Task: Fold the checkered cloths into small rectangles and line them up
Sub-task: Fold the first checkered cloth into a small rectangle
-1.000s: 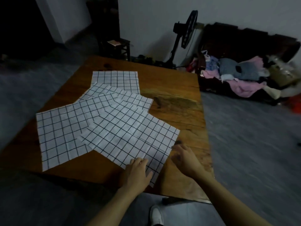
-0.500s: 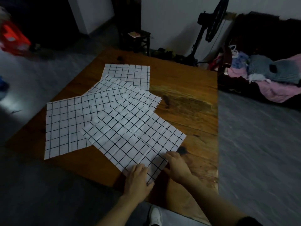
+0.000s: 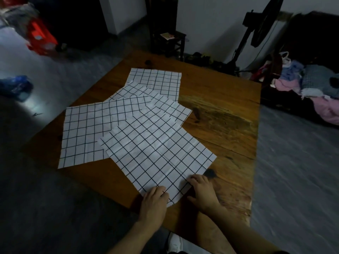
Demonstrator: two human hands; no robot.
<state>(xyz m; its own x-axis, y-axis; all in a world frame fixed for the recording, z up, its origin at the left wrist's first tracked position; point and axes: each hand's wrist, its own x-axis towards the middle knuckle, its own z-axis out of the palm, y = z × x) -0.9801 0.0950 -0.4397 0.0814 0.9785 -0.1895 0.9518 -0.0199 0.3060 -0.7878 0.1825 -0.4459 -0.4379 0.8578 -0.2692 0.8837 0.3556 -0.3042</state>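
Observation:
Several white cloths with a black grid lie flat and overlapping on a wooden table (image 3: 220, 99). The top cloth (image 3: 157, 153) is turned like a diamond, its near corner pointing at me. My left hand (image 3: 155, 202) rests on that near corner, fingers bent onto the fabric. My right hand (image 3: 201, 191) touches the cloth's near right edge, fingertips on or just under it. Another cloth (image 3: 82, 132) spreads out to the left, a third cloth (image 3: 156, 83) lies at the far side, and a fourth cloth (image 3: 176, 109) peeks out between them.
The table's near edge runs under my wrists. A dark knot (image 3: 210, 173) marks the wood by my right hand. A stool (image 3: 170, 41) and a standing fan (image 3: 256, 28) stand behind the table. Clothes (image 3: 308, 83) are piled on a dark couch at right.
Both hands have closed in on the top cloth's near corner; the right hand moved left from the bare wood onto the cloth's edge. The view shifted left.

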